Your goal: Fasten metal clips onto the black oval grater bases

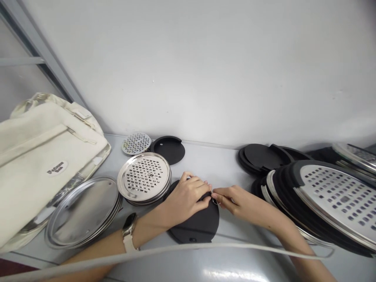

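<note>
A round black disc (201,225) lies on the grey table beneath my hands. My left hand (188,197), with a watch on its wrist, rests over the disc, fingers and thumb closed at its upper right edge. At that same edge my right hand (235,199) pinches a small metal ring (215,201) between thumb and fingers. The fingertips of both hands nearly meet there. Part of the disc is hidden by my left hand, and I cannot make out how the ring sits on it.
Left stand stacked perforated metal grater discs (145,176), plain metal plates (85,213) and a cream backpack (44,149). Behind are a smaller grater disc (136,144) and a black disc (169,150). Black discs (260,156) and a large mixed stack (337,196) occupy the right. A pale strip (229,246) crosses the foreground.
</note>
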The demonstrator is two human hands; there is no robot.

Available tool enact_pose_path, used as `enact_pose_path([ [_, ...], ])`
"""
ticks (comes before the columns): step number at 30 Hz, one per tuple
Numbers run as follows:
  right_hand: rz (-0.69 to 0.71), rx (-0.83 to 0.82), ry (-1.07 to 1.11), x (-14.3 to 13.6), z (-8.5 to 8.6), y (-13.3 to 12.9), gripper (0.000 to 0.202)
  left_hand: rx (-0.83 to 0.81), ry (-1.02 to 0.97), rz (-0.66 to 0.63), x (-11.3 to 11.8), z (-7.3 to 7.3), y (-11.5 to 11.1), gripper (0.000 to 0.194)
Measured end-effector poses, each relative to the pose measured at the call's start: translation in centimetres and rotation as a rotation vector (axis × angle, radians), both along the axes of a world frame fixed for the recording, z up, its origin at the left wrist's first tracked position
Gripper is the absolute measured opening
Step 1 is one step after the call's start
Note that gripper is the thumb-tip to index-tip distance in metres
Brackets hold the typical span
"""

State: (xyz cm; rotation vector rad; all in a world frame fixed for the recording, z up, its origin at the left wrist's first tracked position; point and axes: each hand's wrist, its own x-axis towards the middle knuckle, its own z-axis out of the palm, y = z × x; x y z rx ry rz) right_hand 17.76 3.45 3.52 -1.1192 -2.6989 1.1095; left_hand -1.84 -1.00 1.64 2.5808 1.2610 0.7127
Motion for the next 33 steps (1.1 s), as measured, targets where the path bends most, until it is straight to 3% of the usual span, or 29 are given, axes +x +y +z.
enact_pose_path([
  [33, 0.009, -0.013, -0.006, 0.13, -0.24, 0.11, 0.034, -0.043, -0.025, -0.001, 0.05, 0.19, 0.04, 0.012],
])
